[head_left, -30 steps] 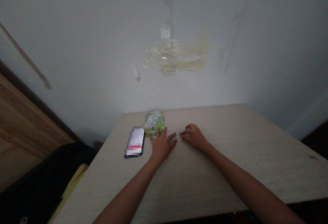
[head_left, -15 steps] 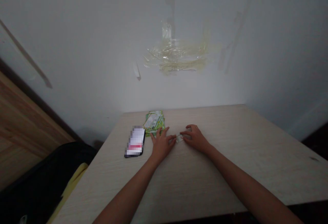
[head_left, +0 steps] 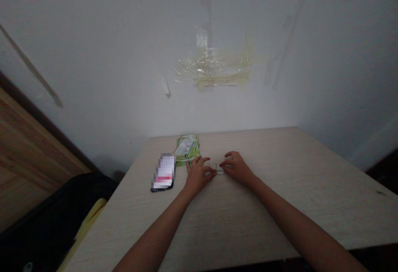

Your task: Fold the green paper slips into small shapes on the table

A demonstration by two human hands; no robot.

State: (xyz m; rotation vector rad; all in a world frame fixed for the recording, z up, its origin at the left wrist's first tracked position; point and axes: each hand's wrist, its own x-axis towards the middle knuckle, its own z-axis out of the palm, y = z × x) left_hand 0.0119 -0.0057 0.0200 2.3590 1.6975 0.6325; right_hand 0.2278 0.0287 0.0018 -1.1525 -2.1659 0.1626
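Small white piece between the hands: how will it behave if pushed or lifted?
The piece lies flat on the table and looks thin, so it would probably slide, not roll or tip. It is tiny beside the left hand and right hand touching it, so likely very light. Stiff or floppy: too blurred to tell.

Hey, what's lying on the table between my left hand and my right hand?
A small white packet, gripped at its ends by the left hand and right hand, as the head view shows.
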